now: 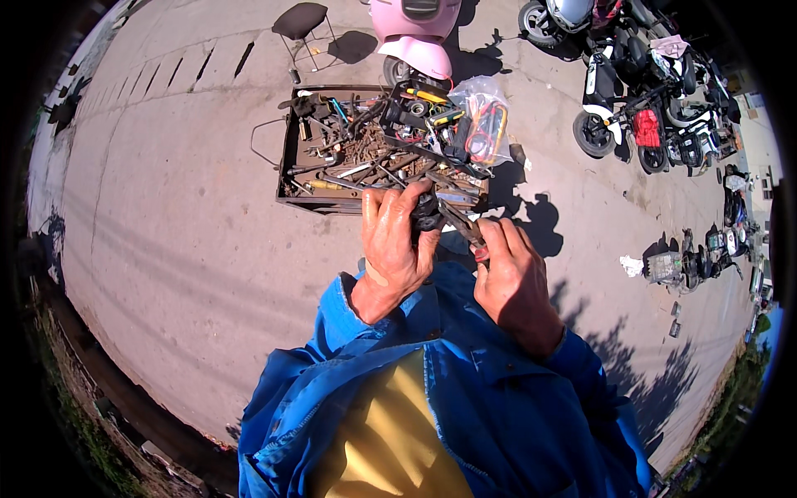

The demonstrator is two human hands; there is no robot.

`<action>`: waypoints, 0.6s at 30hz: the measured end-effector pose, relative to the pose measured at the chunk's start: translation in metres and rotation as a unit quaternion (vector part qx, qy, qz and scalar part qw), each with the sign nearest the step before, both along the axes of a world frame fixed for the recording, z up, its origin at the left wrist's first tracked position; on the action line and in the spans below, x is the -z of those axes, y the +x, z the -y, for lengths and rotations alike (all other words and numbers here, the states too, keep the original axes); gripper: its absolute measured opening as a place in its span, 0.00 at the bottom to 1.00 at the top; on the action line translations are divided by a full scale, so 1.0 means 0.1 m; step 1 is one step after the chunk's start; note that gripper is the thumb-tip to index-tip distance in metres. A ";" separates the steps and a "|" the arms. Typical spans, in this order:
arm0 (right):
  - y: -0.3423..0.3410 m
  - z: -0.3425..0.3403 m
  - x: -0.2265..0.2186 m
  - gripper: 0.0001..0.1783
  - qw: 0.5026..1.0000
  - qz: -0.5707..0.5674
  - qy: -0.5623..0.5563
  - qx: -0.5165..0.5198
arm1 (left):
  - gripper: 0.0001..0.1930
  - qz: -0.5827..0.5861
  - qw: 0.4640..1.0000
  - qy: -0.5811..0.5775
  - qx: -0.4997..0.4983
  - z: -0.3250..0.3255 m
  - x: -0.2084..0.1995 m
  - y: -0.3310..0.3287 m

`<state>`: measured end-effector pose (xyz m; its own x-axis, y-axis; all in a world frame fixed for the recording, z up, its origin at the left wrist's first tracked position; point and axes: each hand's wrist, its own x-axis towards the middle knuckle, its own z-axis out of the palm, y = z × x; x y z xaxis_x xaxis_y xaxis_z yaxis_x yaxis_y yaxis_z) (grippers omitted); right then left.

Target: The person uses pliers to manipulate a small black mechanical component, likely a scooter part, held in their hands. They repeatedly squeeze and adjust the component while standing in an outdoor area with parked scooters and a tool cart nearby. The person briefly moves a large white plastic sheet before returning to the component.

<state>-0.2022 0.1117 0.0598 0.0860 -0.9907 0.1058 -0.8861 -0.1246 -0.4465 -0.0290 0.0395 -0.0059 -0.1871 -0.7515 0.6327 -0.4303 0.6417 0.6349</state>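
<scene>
My left hand is closed round a small black part, whose exact kind I cannot make out. In my right hand is a pair of pliers with reddish grips, fingers wrapped about the handles. The jaws of the pliers point up and left and meet the black part, or lie right beside it. Both hands are in front of my chest, just this side of a low metal toolbox. Loose wrenches, sockets and rusty small pieces fill the box.
On the toolbox's right side sit a black tray of tools and a clear plastic bag. Beyond stands a pink scooter, with a dark stool to its left. Several scooters crowd the far right of the concrete ground.
</scene>
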 end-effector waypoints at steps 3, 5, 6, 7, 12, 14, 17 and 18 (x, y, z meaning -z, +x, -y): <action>0.02 0.00 0.01 0.29 1.000 0.020 -0.005 0.010 | 0.26 -0.003 1.000 0.004 -0.003 -0.01 0.00 -0.01; 0.03 0.01 0.02 0.28 0.999 0.032 -0.017 0.018 | 0.26 0.001 1.000 0.010 -0.005 -0.01 -0.03 -0.01; 0.03 0.01 0.03 0.27 0.999 0.037 -0.030 0.021 | 0.26 -0.024 0.999 0.040 0.001 -0.01 -0.03 -0.02; 0.05 0.04 0.05 0.26 0.998 0.042 -0.042 0.022 | 0.26 -0.049 0.996 0.069 0.006 -0.01 -0.03 -0.04; -0.06 0.03 0.10 0.19 0.981 0.165 0.017 0.104 | 0.22 -0.129 0.974 0.181 0.045 -0.02 0.08 -0.02; -0.09 0.05 0.14 0.19 0.972 0.214 0.022 0.095 | 0.22 -0.118 0.978 0.157 0.065 -0.01 0.12 0.00; -0.06 0.07 0.20 0.17 0.946 0.295 0.071 0.116 | 0.23 -0.294 0.907 0.267 0.143 -0.07 0.17 -0.05; -0.04 0.07 0.26 0.17 0.927 0.346 0.077 0.127 | 0.24 -0.379 0.850 0.322 0.173 -0.10 0.17 -0.06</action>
<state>-0.2066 0.1049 0.0340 -0.1874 -0.9777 -0.0951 -0.3738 0.1605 -0.9135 -0.0349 0.0495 -0.0234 -0.1887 -0.9709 0.1477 0.4031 0.0606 0.9131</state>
